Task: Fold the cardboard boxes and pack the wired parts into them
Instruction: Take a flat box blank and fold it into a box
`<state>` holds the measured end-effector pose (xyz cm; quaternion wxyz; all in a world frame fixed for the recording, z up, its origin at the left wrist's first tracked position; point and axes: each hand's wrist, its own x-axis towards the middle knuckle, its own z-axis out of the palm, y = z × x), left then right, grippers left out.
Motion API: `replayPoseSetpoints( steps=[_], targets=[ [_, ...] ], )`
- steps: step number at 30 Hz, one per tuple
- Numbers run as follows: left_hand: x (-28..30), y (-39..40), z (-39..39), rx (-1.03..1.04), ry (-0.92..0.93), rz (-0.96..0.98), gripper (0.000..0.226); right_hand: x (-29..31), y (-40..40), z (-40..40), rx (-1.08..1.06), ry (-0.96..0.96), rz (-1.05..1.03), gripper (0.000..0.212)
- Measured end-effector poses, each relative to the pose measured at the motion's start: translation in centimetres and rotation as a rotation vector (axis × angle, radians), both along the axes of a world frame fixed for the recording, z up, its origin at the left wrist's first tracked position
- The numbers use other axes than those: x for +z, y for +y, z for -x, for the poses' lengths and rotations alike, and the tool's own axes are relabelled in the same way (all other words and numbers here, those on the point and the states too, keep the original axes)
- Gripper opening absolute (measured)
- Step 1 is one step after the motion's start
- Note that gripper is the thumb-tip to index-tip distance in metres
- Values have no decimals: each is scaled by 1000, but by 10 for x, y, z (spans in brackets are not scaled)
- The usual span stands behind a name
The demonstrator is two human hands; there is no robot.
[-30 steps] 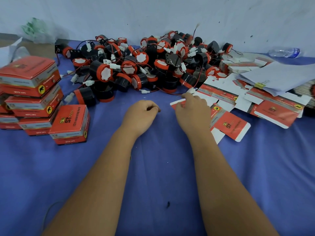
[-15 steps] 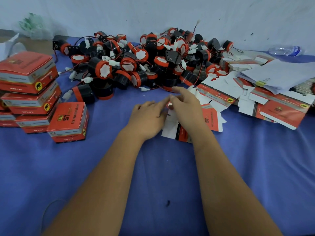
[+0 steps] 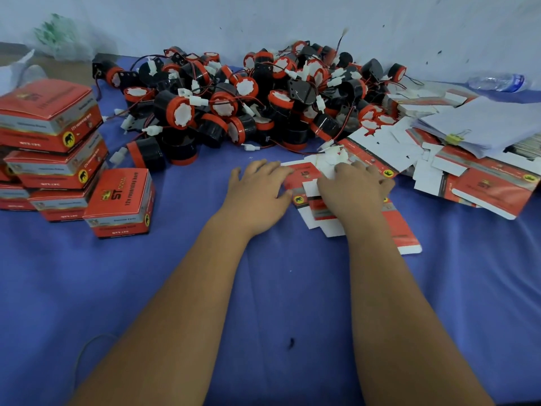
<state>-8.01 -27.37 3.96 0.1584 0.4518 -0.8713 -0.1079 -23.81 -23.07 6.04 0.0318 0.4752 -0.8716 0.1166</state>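
A: Grip first. Left hand (image 3: 257,194) lies flat, fingers straight, fingertips pressing the left edge of the flat box blank (image 3: 304,177). Right hand (image 3: 351,191) sits on top of the same blank, fingers bent down over it. Whether it pinches a flap I cannot tell, the knuckles hide it.

B: Where's the blank?

A: On the blue surface (image 3: 263,288), just in front of the pile of wired parts (image 3: 248,104), unfolded. More blanks (image 3: 483,186) are fanned out right of that pile. Folded boxes (image 3: 120,200) are stacked left of it.

B: Handling?

A: Thin printed card, so I'd judge it light, springy along the creases and easy to dent. Best taken at the panel edges beside the score lines, not by the small white tabs, which look likely to bend. Glossy print may slide on the cloth.

B: The parts?

A: Rigid black and red cylinders with thin wires tangled together. Lift one by the body, not the lead.
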Motion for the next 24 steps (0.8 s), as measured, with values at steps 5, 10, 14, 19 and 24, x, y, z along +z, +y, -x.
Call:
replayPoseSetpoints(
  steps=[5,10,14,19,24],
  targets=[
    [0,1,0,2,-111,-30,53,-4,-4,-7,223,-224,179,40],
    [3,-10,-13,246,-195,-81,60,4,-3,-7,125,-297,502,30],
    [5,-8,-14,282,-106,-50,43,5,2,-4,32,-254,268,28],
    [2,-7,-14,289,-44,3,35,7,-2,-13,72,-507,198,43],
    [10,-6,-14,327,218,91,20,13,1,-6,129,-955,424,28]
  ],
)
